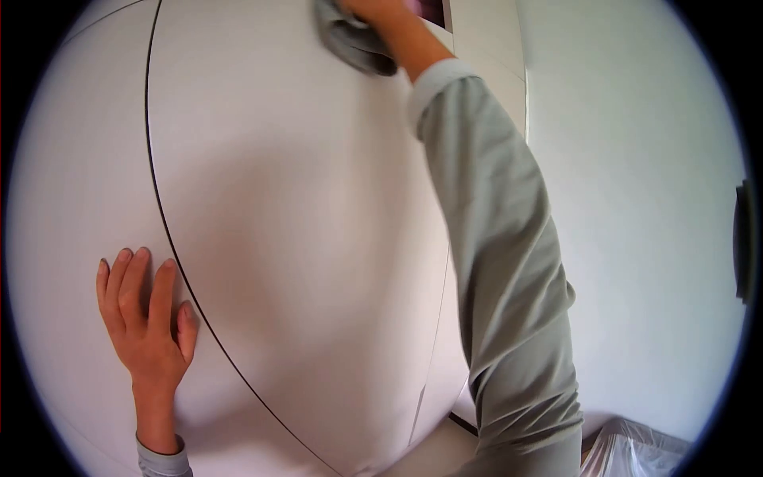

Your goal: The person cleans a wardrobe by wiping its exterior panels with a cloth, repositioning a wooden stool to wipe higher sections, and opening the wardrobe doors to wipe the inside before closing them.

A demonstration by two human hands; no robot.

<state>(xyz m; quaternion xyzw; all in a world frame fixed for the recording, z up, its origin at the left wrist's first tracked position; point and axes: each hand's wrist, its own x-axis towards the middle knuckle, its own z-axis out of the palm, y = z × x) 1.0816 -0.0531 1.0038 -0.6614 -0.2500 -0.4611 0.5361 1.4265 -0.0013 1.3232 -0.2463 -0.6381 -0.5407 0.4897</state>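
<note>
Your right hand (pixel 375 9) is at the grey cloth (pixel 350 46), high on the pale door (pixel 294 238); its fingers are blurred and cut off, so I cannot tell their grip. Your left hand (pixel 151 334) lies with fingers spread, left of the dark gap (pixel 147 95).

The view looks out from the person's head, forward and down, facing a pale panel (pixel 286 238) at close range, with a wall (pixel 636 207) filling the right side. Its wide, round field takes in the whole left hand (pixel 151 330) and crops the right hand (pixel 375 8) at the top edge.
</note>
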